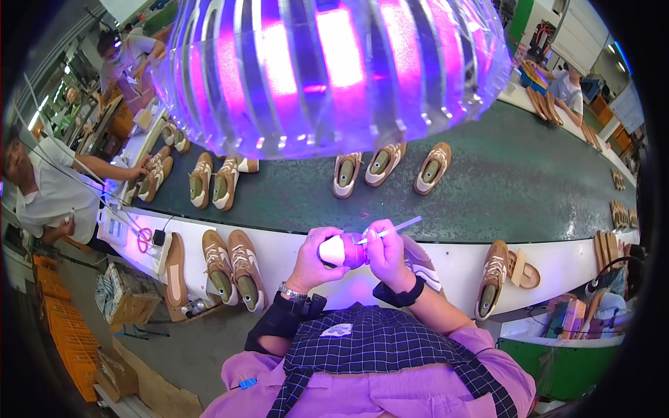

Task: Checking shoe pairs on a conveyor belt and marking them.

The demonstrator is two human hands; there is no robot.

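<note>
In the middle, under the violet lamp glow, my left hand (310,263) is closed round a shoe (354,252). One end of the shoe faces me, with a white patch on it; much of the rest is hidden by my fingers. My right hand (387,256) pinches a thin pale stick (408,224), its shaft slanting up to the right. The stick's narrow tip is at the shoe's surface, though I cannot tell whether it is a brush or a pen. Beside my right wrist another brown-and-white shoe (423,263) rests on the white ledge, partly covered by my arm.
A large ribbed lamp (334,76) hangs low ahead, wrapped in clear plastic. Several shoes stand on the green conveyor belt (516,188). Left on the white ledge (306,240) is a pair of shoes (233,268); a single shoe (493,279) stands right. A co-worker (59,188) works at left.
</note>
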